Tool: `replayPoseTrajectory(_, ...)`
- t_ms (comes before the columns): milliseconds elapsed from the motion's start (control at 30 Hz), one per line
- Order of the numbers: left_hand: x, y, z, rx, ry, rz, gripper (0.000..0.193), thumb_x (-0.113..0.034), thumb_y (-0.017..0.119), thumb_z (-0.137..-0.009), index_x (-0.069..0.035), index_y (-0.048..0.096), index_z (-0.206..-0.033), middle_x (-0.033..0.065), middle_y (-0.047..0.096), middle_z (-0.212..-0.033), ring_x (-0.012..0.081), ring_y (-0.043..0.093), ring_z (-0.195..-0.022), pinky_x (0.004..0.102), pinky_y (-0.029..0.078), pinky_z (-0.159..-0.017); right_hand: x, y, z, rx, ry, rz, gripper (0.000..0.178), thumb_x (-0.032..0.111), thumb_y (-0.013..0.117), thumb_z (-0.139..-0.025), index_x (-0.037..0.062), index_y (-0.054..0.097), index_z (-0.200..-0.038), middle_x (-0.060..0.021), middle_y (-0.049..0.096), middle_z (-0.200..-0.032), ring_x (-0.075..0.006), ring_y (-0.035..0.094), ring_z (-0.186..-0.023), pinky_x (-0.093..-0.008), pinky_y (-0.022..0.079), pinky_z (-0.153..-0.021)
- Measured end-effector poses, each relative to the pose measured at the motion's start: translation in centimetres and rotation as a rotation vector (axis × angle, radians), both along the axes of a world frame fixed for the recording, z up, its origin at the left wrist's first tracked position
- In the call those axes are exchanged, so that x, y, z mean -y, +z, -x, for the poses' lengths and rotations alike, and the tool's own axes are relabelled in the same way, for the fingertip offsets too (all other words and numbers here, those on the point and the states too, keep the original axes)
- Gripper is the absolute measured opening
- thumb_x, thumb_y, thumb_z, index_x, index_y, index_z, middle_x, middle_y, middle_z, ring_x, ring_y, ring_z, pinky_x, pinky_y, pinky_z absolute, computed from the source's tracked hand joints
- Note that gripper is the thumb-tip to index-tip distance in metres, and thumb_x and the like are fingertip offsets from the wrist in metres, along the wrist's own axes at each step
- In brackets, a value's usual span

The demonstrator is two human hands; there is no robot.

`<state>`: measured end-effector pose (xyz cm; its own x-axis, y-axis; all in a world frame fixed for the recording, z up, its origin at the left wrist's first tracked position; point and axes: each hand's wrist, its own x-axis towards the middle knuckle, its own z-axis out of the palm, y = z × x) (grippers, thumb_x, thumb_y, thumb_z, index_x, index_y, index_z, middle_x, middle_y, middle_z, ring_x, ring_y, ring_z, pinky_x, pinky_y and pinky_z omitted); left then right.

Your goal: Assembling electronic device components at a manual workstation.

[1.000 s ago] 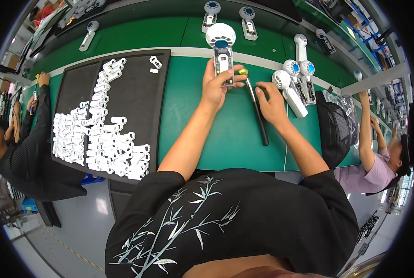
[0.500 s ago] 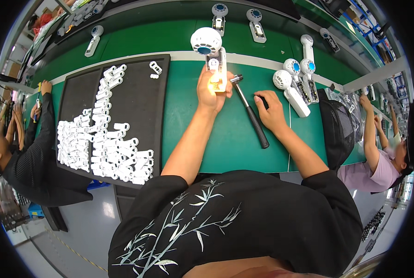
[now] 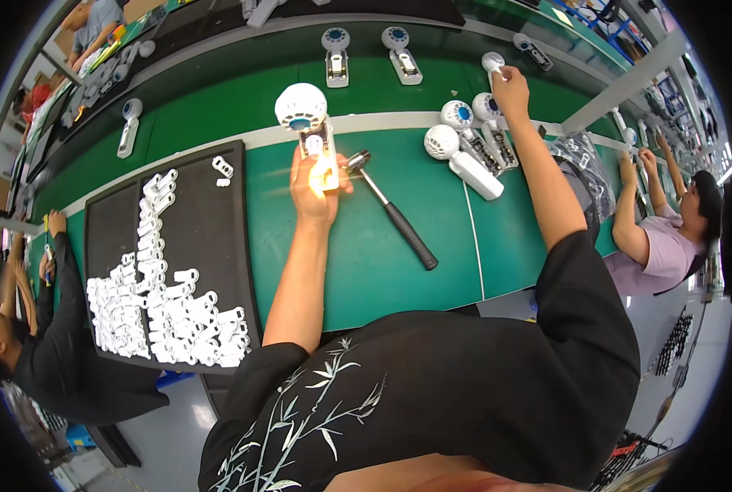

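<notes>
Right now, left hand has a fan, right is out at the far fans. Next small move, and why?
Probably close the right hand on the white handheld fan it touches and draw it in. The left hand already holds a fan upright, and the hammer lies free between the arms.

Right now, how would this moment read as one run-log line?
left hand: holds white handheld fan | right hand: on another fan at far belt | hammer: lying on green mat, untouched

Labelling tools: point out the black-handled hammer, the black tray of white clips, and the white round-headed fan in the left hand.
black-handled hammer point(image 3: 407, 234), head view, on its handle
black tray point(image 3: 210, 238), head view, bare part
white round-headed fan point(image 3: 301, 107), head view, on its round head
</notes>
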<state>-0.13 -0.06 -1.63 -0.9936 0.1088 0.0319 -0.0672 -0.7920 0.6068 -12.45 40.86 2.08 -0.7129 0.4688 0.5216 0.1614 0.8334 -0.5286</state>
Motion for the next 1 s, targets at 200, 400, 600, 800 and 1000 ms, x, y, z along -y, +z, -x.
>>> replayPoseTrajectory(200, 0.6, -0.8, 1.0, 0.006, 0.002, 0.13, 0.034, -0.022, 0.041, -0.092, -0.008, 0.042, -0.123, 0.0169, 0.06, -0.079, 0.0207, 0.054, -0.051, 0.0345, 0.044, -0.043, -7.2, -5.3, 2.6, 0.461, -0.253, -0.079, 0.062, 0.048, 0.071, -0.078, 0.0014, 0.058, -0.118, -0.0263, 0.062, -0.113, -0.0383, 0.062, -0.103, -0.047, 0.049, -0.089)
replayPoseTrajectory(400, -0.2, -0.2, 1.0, 0.041, 0.018, 0.063, 0.033, -0.023, 0.04, -0.092, -0.007, 0.043, -0.122, 0.0158, 0.06, -0.078, 0.0202, 0.054, -0.052, 0.0338, 0.043, -0.043, -9.5, -0.5, 0.8, 0.068, 0.17, 1.117, 0.051, 0.037, 0.066, -0.086, 0.0017, 0.053, -0.12, -0.0233, 0.063, -0.111, -0.0324, 0.064, -0.097, -0.0418, 0.054, -0.083)
replayPoseTrajectory(600, 0.0, -0.5, 1.1, 0.027, 0.057, 0.128, 0.034, -0.025, 0.04, -0.094, -0.005, 0.045, -0.121, 0.0163, 0.062, -0.081, 0.0202, 0.057, -0.056, 0.0329, 0.046, -0.049, 3.5, 6.5, -9.1, -0.15, 0.677, 1.675, 0.038, 0.033, 0.054, -0.095, 0.0017, 0.054, -0.117, -0.014, 0.066, -0.09, -0.0218, 0.064, -0.073, -0.0325, 0.053, -0.057)
replayPoseTrajectory(800, 0.9, -1.7, 1.6, -0.053, 0.131, 0.215, 0.031, -0.026, 0.043, -0.095, -0.005, 0.05, -0.117, 0.0135, 0.066, -0.084, 0.0184, 0.061, -0.065, 0.0316, 0.048, -0.057, 11.6, 0.9, -14.6, 0.256, 0.818, 1.261, 0.044, 0.04, 0.054, -0.095, 0.0013, 0.053, -0.115, -0.0138, 0.067, -0.089, -0.0188, 0.065, -0.064, -0.0271, 0.051, -0.05)
replayPoseTrajectory(1000, 0.2, -0.9, 1.9, -0.019, 0.274, 0.426, 0.029, -0.021, 0.056, -0.093, 0.001, 0.06, -0.112, 0.0044, 0.064, -0.079, 0.0111, 0.061, -0.064, 0.0238, 0.044, -0.049, 18.7, -3.8, -20.5, 0.325, 1.014, 1.105, 0.035, 0.025, 0.06, -0.094, -0.0003, 0.047, -0.113, -0.015, 0.066, -0.09, -0.0195, 0.066, -0.068, -0.0308, 0.055, -0.059)
